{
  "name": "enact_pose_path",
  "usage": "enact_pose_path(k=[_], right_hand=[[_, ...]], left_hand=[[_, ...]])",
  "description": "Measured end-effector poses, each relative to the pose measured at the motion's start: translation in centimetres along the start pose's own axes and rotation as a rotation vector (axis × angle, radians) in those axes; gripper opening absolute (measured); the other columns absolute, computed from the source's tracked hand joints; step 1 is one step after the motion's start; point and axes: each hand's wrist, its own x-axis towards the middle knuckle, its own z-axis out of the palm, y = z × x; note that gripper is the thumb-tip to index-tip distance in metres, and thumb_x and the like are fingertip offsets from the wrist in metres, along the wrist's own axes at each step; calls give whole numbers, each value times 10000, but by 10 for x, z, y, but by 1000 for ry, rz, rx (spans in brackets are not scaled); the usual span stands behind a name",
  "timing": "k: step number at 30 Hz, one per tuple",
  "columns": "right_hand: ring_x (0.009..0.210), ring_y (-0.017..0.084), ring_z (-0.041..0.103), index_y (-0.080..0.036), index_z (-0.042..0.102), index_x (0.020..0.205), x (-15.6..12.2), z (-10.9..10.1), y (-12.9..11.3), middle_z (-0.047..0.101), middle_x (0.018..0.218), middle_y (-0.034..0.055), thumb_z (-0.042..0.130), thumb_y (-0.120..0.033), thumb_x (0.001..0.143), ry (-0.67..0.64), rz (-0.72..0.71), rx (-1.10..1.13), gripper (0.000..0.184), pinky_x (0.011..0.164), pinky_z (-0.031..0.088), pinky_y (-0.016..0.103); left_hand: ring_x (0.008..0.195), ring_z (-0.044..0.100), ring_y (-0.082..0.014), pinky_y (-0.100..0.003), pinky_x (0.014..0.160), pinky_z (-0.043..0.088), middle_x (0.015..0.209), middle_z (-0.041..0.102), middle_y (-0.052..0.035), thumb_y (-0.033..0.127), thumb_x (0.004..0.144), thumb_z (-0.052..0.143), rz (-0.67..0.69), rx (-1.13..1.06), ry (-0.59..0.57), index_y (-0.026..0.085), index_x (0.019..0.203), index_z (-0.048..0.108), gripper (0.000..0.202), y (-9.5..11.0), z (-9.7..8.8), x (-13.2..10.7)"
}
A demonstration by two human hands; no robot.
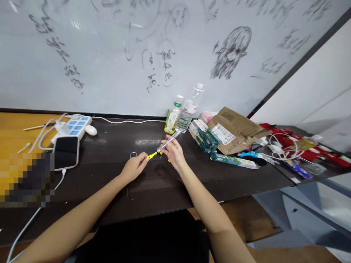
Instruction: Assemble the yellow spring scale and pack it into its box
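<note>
In my left hand (135,166) is one end of a thin bright yellow plastic stick (152,155), its fingers closed around it. A thin metal loop (133,154) shows just beyond that hand; whether it joins the stick I cannot tell. My right hand (173,152) holds a long, narrow clear plastic sleeve (171,140) between thumb and fingers. The sleeve slants up toward the bottles, and its lower end meets the yellow stick. Small yellow bits (169,160) show by the right hand, partly hidden. Both hands are above the dark table (115,138).
A green-labelled bottle (172,115) and a clear water bottle (189,107) stand by the whiteboard (109,73). To the right lie green boxes (204,135), a brown package (233,128) and tangled white cables (283,148). At left are a power strip (78,126), a phone (65,153) and a white mouse (91,130).
</note>
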Motion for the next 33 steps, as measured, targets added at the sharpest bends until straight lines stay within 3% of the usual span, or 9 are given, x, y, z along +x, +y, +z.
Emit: enact_pose_path(k=[8,17,21,23,27,33], right_hand=[[826,142,682,-220,579,1062,-8,4,11,722,944,18,758,-249,712,-154,14,-82,394,649,601,239],[877,155,690,-227,556,1031,-12,4,17,723,995,24,739,-271,755,-228,28,-163,334,667,623,264],[877,166,700,-214,565,1038,-17,8,23,721,1017,39,748,-273,754,-287,79,-164,342,692,625,285],[864,172,703,-212,572,1036,-20,10,26,722,997,36,755,-267,748,-310,101,-166,345,688,625,297],[891,183,696,-214,576,1046,-23,14,29,718,988,36,754,-272,749,-331,111,-164,351,694,619,303],[815,170,694,-219,576,1052,-23,15,27,715,964,37,730,-312,771,-343,120,-202,333,654,598,285]], left_hand=[[545,435,-106,-222,573,304,616,474,55,358,935,395,-39,26,-59,187,851,509,222,3,-1,1],[481,424,-86,-202,530,345,520,464,79,369,935,383,-142,-337,-31,201,876,421,182,0,3,1],[395,361,-42,-168,403,268,694,548,46,448,937,344,-246,-563,12,210,953,407,247,-3,8,4],[383,404,-29,-159,359,230,835,574,6,530,930,325,-267,-623,21,210,1012,413,342,-6,11,5],[529,615,-103,-142,316,171,1056,586,-83,659,892,311,-267,-679,30,214,1115,411,508,-7,14,4],[709,676,-174,-123,359,210,1112,620,-118,697,882,280,-277,-677,1,226,1207,412,587,3,11,-1]])
